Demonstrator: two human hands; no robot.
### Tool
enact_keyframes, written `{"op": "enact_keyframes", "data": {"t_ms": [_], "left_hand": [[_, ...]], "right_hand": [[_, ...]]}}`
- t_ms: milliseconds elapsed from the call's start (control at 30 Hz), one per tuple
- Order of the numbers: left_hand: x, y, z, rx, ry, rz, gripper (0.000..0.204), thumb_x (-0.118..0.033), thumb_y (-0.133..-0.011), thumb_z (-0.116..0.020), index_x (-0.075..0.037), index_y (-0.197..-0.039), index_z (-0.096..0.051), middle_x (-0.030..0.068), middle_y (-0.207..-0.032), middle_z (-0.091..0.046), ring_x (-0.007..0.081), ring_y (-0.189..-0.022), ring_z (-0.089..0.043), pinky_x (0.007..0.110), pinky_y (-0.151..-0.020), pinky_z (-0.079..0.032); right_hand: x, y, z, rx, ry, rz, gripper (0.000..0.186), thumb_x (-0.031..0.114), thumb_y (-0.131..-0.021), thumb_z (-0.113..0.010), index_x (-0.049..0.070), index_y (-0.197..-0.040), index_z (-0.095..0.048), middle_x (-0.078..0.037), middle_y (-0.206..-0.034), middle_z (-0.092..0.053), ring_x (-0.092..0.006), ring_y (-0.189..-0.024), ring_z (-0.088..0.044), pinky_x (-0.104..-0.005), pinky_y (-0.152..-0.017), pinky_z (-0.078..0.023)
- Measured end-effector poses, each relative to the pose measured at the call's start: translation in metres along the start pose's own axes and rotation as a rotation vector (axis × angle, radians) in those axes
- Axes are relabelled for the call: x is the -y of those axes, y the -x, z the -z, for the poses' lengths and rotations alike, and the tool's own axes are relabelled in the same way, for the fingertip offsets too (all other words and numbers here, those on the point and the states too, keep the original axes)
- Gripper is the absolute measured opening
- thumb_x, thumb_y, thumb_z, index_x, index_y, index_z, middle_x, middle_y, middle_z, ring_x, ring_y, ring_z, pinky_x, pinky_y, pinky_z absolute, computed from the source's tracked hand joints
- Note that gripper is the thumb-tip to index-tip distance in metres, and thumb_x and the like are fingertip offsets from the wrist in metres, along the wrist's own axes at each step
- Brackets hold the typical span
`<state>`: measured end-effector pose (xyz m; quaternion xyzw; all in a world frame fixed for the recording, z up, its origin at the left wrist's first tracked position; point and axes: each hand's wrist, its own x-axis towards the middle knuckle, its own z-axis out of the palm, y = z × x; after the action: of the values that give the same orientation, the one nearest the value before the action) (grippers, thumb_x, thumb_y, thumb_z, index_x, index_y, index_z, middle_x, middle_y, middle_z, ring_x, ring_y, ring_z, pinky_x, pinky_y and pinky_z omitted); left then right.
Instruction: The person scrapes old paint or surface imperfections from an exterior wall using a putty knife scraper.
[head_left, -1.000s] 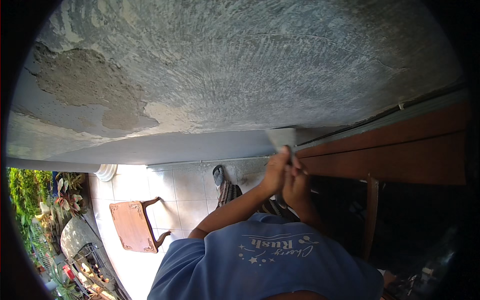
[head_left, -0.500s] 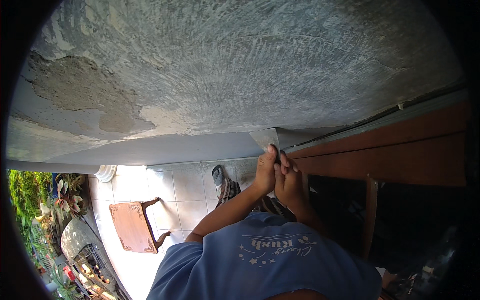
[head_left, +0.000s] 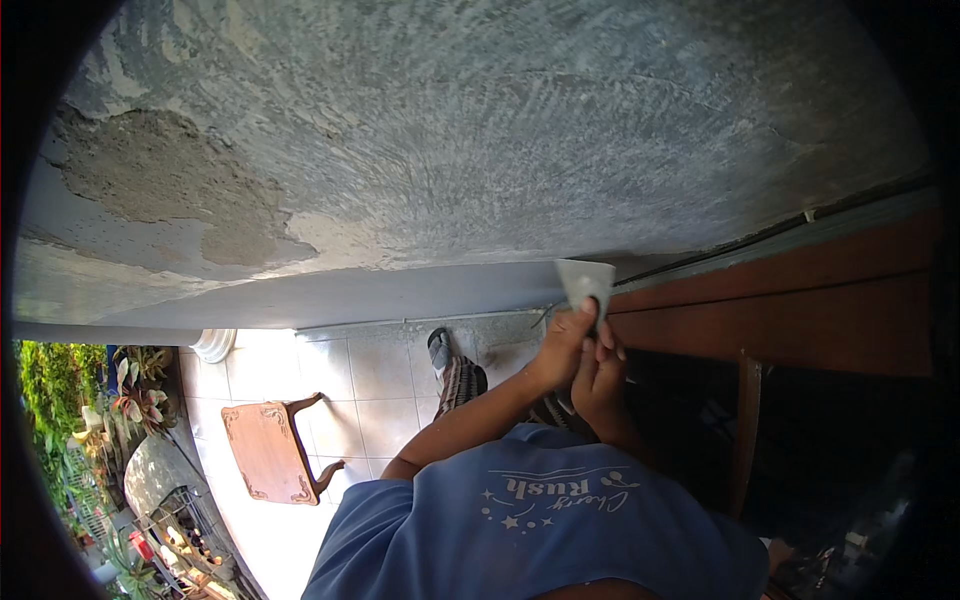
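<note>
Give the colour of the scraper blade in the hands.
Pale grey-white scraper blade, clearest in the head view, held by both hands.

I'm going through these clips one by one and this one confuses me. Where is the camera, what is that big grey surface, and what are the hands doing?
There is no machine here: a person wears a wide fisheye camera on the head, so straight edges bend. The person seems to be looking steeply upward, which is why their blue shirt fills the lower edge and the tiled floor appears behind it. The big grey surface is rough plaster with a bare brownish patch at the left. Both hands are raised together: the left hand and right hand grip a flat-bladed scraper, its blade against the plaster's edge, beside a brown wooden frame. A small wooden table stands on the floor.
</note>
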<state>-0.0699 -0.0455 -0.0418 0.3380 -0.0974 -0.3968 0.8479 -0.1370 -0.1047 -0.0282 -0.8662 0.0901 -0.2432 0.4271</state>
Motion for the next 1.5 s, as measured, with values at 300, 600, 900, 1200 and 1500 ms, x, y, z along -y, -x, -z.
{"op": "enact_keyframes", "data": {"t_ms": [300,600,900,1200,1500], "left_hand": [[0.006,-0.001,-0.01,-0.025,-0.029,0.057,0.055,-0.047,-0.09,-0.032,-0.003,-0.063,-0.051,0.0057,-0.052,-0.045,0.0229,-0.063,-0.056,0.031,-0.063,-0.044],[0.001,-0.002,0.0,-0.014,-0.021,0.002,0.054,-0.048,-0.09,-0.03,-0.003,-0.067,-0.05,0.006,-0.053,-0.044,0.0237,-0.064,-0.056,0.031,-0.062,-0.044],[-0.001,0.001,0.001,-0.045,-0.014,0.0,0.054,-0.044,-0.09,-0.034,-0.002,-0.064,-0.052,0.0066,-0.053,-0.048,0.02,-0.061,-0.056,0.027,-0.06,-0.043],[0.003,0.004,0.012,0.124,0.049,0.054,0.053,-0.049,-0.088,-0.036,-0.003,-0.065,-0.051,0.0064,-0.051,-0.045,0.0256,-0.065,-0.057,0.033,-0.061,-0.045],[-0.014,0.002,0.0,-0.077,-0.24,0.118,0.052,-0.045,-0.09,-0.033,-0.003,-0.072,-0.056,0.0058,-0.056,-0.052,0.0224,-0.067,-0.058,0.032,-0.065,-0.046]], "right_hand": [[-0.003,0.002,0.009,0.019,0.006,-0.097,0.029,0.01,-0.083,-0.05,-0.006,-0.107,-0.047,-0.016,-0.075,-0.048,-0.0273,-0.066,-0.049,-0.0348,-0.06,-0.041],[0.008,0.0,0.006,0.019,0.135,-0.085,0.029,0.008,-0.083,-0.049,-0.006,-0.108,-0.047,-0.02,-0.081,-0.052,-0.0324,-0.075,-0.055,-0.0366,-0.063,-0.042],[0.002,-0.001,-0.004,-0.027,0.117,-0.057,0.029,0.008,-0.083,-0.05,-0.007,-0.106,-0.047,-0.02,-0.078,-0.05,-0.0327,-0.069,-0.053,-0.0368,-0.061,-0.042],[0.033,-0.002,0.004,0.055,0.214,-0.032,0.012,0.008,-0.084,-0.045,-0.003,-0.083,-0.048,-0.016,-0.07,-0.045,-0.0309,-0.07,-0.048,-0.0392,-0.066,-0.037],[0.015,0.001,0.023,0.201,-0.744,-0.56,0.019,0.008,-0.086,-0.044,-0.004,-0.101,-0.045,-0.009,-0.071,-0.047,-0.0204,-0.064,-0.05,-0.0341,-0.055,-0.039]]}}
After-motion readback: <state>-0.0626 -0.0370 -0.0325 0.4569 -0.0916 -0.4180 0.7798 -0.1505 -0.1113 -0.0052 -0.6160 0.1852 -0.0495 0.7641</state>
